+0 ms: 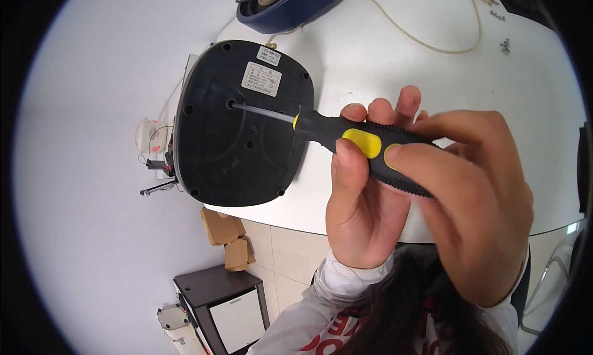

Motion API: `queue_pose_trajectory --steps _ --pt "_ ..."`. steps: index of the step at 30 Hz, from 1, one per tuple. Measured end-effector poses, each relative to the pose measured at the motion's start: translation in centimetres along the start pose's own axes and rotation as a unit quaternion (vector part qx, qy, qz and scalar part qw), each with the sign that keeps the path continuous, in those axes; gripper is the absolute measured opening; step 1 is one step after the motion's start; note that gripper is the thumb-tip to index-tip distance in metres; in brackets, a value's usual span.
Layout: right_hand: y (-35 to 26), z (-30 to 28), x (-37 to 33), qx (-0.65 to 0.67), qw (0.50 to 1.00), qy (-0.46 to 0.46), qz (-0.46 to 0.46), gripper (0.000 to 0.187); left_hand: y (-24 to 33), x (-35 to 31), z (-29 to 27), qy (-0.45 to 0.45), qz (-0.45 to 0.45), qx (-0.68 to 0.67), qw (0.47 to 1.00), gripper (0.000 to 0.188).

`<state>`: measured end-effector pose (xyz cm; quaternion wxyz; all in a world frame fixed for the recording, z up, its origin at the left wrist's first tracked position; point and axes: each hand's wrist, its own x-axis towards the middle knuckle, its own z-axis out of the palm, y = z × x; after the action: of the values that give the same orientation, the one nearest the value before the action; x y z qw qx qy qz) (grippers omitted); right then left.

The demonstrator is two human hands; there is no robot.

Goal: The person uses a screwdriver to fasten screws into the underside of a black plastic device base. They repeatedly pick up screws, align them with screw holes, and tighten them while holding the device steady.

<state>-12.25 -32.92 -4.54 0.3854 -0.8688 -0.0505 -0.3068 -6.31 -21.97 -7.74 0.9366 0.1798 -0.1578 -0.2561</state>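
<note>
A screwdriver point(327, 131) with a black handle and yellow patches slants across the middle of the view. Its metal shaft points left, and the tip sits at a hole in a black plastic appliance base point(216, 160). The base lies underside up, with screw holes around it and white labels near its far edge. My left hand point(364, 200) closes round the handle near the shaft, its thumb by the larger yellow patch. Around the rear of the same handle is my right hand point(482, 182), with a finger on the smaller yellow patch. The handle's back end is partly hidden by it.
A dark blue round appliance part point(290, 12) stands at the far edge of the white table point(395, 65). A beige cord point(395, 31) curves to a plug. Loose screws point(506, 45) lie at the far right. Cardboard boxes point(222, 226) and a dark cabinet point(216, 281) stand on the floor.
</note>
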Motion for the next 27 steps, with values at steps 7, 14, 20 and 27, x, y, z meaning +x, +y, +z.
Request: queue_pose_trajectory --steps 7,14,20,27 --pt "-0.4 0.8 -0.2 0.091 0.989 0.055 0.107 0.035 -0.1 0.4 -0.9 -0.096 0.008 0.048 0.994 0.063" --pt "-0.6 0.1 0.5 0.072 0.991 0.078 0.076 0.039 -0.2 0.0 -1.1 -0.05 -0.007 0.107 0.993 0.055" --pt "1.7 0.5 0.1 0.018 0.998 0.057 -0.03 0.046 -0.1 0.3 -0.8 -0.044 -0.005 0.027 0.999 0.056" --pt "1.8 -0.9 -0.3 0.033 0.996 -0.057 0.053 0.052 0.1 0.2 0.3 0.002 -0.024 0.099 0.995 0.065"
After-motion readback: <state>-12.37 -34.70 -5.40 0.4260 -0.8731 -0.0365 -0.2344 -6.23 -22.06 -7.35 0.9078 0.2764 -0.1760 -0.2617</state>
